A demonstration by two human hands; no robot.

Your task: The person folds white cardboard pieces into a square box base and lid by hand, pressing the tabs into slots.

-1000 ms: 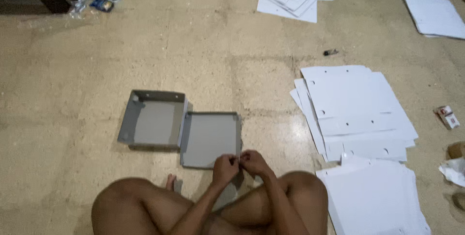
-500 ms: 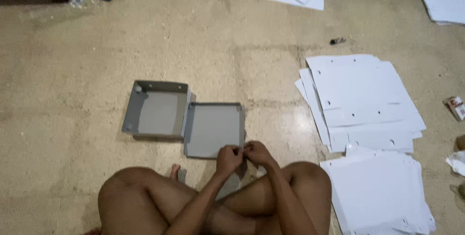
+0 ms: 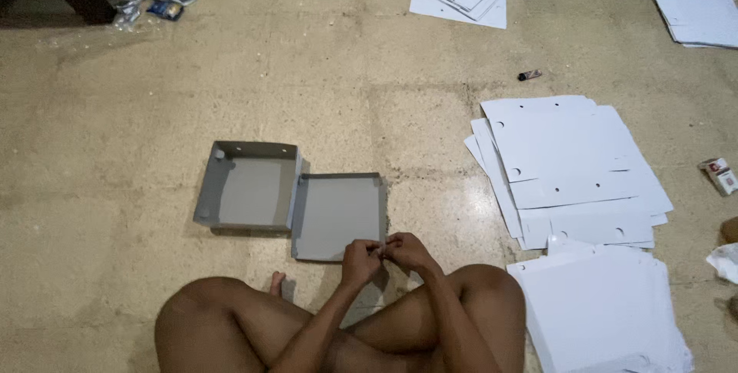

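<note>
Floor (image 3: 115, 112): tray (image 3: 338, 215) corner at fingers (image 3: 378, 246)

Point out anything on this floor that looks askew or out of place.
The white die-cut cardboard sheets to the right are fanned crookedly, edges not lined up. A small dark object lies loose on the speckled stone floor above them. The two grey folded cardboard trays look intact; both hands meet at the nearer tray's corner.
</note>
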